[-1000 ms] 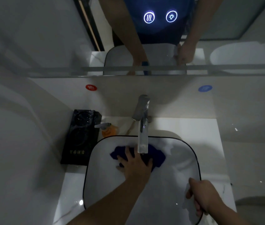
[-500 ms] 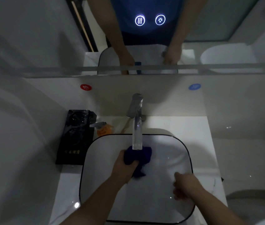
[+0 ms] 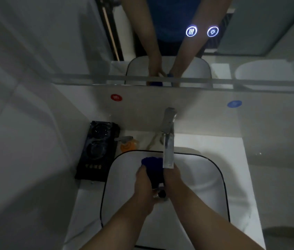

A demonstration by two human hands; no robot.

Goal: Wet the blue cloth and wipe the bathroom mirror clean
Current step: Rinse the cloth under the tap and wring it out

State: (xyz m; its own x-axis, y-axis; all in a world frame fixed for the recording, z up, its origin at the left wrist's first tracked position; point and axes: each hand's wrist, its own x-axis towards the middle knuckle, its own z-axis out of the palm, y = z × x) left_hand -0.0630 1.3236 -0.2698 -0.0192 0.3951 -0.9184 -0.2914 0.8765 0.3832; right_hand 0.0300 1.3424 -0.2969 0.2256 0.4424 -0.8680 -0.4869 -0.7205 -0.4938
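Hands met over the sink [image 3: 200,177] in a dim bathroom, with the blue cloth [image 3: 152,167] bunched between them. Far left of the grip, a black box [image 3: 95,150] stood on the counter, its gold lettering too blurred to read. Just right of it, an orange pump bottle [image 3: 128,144] sat behind the sink's rim. The left hand [image 3: 143,185] curled round the cloth's left side, fingers wrapped over the dark fold. The cloth rose out of the grip toward the back of the sink, its top bunch just beside the spout, and its lower end vanished between the palms. The faucet [image 3: 168,139] reached forward over the grip and its spout covered the right hand's fingertips; whether water ran could not be made out. The right hand [image 3: 175,179] closed on the cloth's right side and touched the left hand above a small metal drain fitting [image 3: 160,193], itself half hidden. Above the grip, the mirror [image 3: 250,33] caught both forearms and a scrap of blue, though its frosted lower band blurred the reflected hands. Two lit touch icons [image 3: 191,31] glowed up and to the right. Both forearms ran off the bottom edge.
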